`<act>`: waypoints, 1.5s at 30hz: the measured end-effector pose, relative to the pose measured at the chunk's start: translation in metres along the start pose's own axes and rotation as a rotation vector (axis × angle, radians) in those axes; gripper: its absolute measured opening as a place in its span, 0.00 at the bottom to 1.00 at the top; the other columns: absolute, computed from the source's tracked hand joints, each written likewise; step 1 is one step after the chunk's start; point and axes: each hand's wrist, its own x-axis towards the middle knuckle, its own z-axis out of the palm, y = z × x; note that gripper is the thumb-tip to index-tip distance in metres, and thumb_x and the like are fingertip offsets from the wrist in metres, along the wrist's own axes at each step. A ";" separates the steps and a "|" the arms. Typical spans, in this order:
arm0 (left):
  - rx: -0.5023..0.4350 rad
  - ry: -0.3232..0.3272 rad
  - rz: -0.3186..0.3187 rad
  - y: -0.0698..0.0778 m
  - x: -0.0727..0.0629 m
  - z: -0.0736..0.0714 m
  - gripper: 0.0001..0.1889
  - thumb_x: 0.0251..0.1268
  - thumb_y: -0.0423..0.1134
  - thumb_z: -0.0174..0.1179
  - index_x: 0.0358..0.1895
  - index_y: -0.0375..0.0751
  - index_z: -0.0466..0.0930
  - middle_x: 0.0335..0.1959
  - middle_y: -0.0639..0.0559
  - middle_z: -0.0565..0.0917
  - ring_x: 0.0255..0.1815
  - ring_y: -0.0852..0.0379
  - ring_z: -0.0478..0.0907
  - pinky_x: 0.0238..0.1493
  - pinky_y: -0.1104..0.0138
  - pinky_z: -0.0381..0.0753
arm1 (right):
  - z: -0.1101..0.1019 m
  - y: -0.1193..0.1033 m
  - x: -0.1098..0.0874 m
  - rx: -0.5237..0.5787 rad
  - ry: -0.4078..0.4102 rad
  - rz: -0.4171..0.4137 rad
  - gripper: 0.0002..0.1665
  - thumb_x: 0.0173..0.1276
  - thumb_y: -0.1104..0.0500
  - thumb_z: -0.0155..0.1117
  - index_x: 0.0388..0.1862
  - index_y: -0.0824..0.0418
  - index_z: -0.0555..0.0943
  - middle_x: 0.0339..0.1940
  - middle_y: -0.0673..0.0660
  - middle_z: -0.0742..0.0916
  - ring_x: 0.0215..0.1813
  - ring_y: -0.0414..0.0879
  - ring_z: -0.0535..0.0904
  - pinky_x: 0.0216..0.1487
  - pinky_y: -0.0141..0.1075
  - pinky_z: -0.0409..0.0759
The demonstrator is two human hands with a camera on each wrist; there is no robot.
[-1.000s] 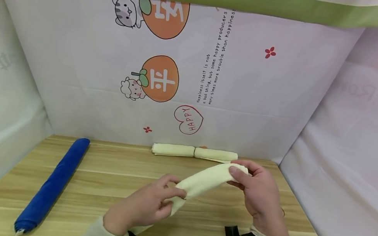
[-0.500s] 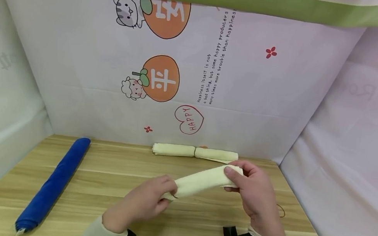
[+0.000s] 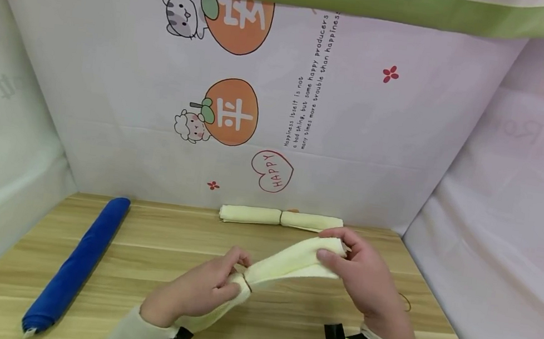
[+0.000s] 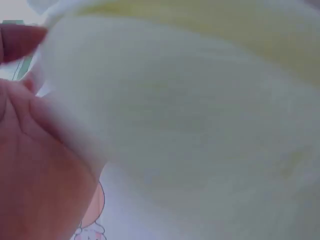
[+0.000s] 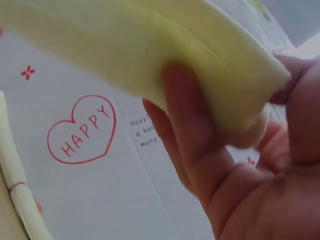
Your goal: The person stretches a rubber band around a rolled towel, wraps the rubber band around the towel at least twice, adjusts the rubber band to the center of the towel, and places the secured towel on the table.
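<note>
Head view: the cream roll [image 3: 287, 258] spans between my hands; a flap [image 3: 312, 272] has just sagged open beside my right hand [image 3: 365, 275], which pinches that end. My left hand [image 3: 203, 290] grips beside the band [image 3: 248, 283], so the roll seems looser though tied.

A blue roll [image 3: 77, 266] slants along the left edge of the bench [image 3: 159, 226], reaching the back edge. A tied cream roll [image 3: 251, 215] lies along that edge, before a printed sheet [image 3: 356, 134]; a thin loop [image 3: 408, 302] lies near the right edge.
</note>
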 end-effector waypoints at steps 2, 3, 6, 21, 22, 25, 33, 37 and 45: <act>-0.006 0.004 0.015 0.001 0.001 0.004 0.20 0.71 0.42 0.60 0.60 0.50 0.64 0.49 0.51 0.78 0.39 0.62 0.78 0.40 0.65 0.79 | 0.001 -0.001 0.001 -0.002 0.053 0.057 0.22 0.65 0.52 0.73 0.54 0.58 0.81 0.51 0.59 0.79 0.42 0.52 0.75 0.43 0.41 0.77; -0.008 0.003 0.024 0.001 0.001 0.006 0.22 0.69 0.44 0.64 0.60 0.51 0.65 0.51 0.51 0.78 0.37 0.63 0.79 0.38 0.66 0.79 | 0.002 -0.001 0.002 0.023 0.071 0.079 0.21 0.65 0.53 0.73 0.54 0.59 0.81 0.52 0.59 0.78 0.43 0.52 0.75 0.45 0.41 0.77; 0.037 0.010 0.069 0.002 0.003 0.011 0.21 0.66 0.42 0.67 0.57 0.52 0.69 0.56 0.52 0.77 0.30 0.67 0.76 0.32 0.70 0.78 | 0.004 0.000 0.005 0.128 0.104 0.098 0.19 0.67 0.59 0.71 0.53 0.67 0.80 0.51 0.60 0.77 0.46 0.51 0.77 0.48 0.39 0.78; 0.260 0.028 0.267 0.000 0.007 0.019 0.14 0.56 0.33 0.67 0.32 0.51 0.69 0.35 0.62 0.70 0.31 0.66 0.68 0.34 0.77 0.71 | 0.007 0.000 0.009 0.222 0.162 0.112 0.15 0.64 0.68 0.70 0.48 0.72 0.80 0.40 0.60 0.76 0.34 0.44 0.80 0.39 0.34 0.81; 0.253 0.021 0.261 -0.001 0.007 0.019 0.15 0.57 0.32 0.67 0.31 0.51 0.67 0.35 0.61 0.69 0.31 0.66 0.69 0.33 0.78 0.71 | 0.008 0.000 0.010 0.219 0.161 0.121 0.15 0.64 0.68 0.70 0.48 0.72 0.80 0.41 0.60 0.76 0.34 0.44 0.79 0.38 0.34 0.80; 0.235 0.011 0.224 -0.001 0.005 0.016 0.15 0.58 0.32 0.66 0.30 0.51 0.66 0.35 0.61 0.69 0.30 0.66 0.69 0.32 0.77 0.71 | 0.009 0.001 0.010 0.206 0.151 0.144 0.15 0.65 0.66 0.69 0.49 0.71 0.80 0.46 0.61 0.75 0.35 0.44 0.79 0.38 0.34 0.80; 0.233 0.005 0.058 -0.004 0.003 0.013 0.12 0.66 0.36 0.63 0.48 0.48 0.72 0.41 0.59 0.77 0.35 0.63 0.73 0.41 0.65 0.77 | 0.000 0.008 0.003 -0.111 -0.091 -0.103 0.32 0.62 0.60 0.74 0.64 0.57 0.73 0.58 0.60 0.74 0.42 0.53 0.76 0.40 0.41 0.79; 0.131 -0.014 -0.009 -0.008 0.000 0.014 0.20 0.66 0.37 0.62 0.60 0.52 0.71 0.49 0.58 0.79 0.43 0.63 0.75 0.46 0.63 0.78 | 0.000 0.009 0.000 -0.214 -0.061 -0.116 0.29 0.62 0.56 0.75 0.61 0.55 0.76 0.49 0.57 0.81 0.40 0.52 0.82 0.36 0.40 0.81; 0.104 -0.151 -0.041 -0.019 -0.018 0.004 0.47 0.52 0.28 0.64 0.75 0.65 0.57 0.52 0.57 0.77 0.40 0.61 0.75 0.42 0.64 0.77 | -0.009 0.012 0.006 -0.068 0.120 0.100 0.19 0.66 0.58 0.71 0.54 0.62 0.81 0.58 0.61 0.78 0.40 0.52 0.84 0.42 0.42 0.83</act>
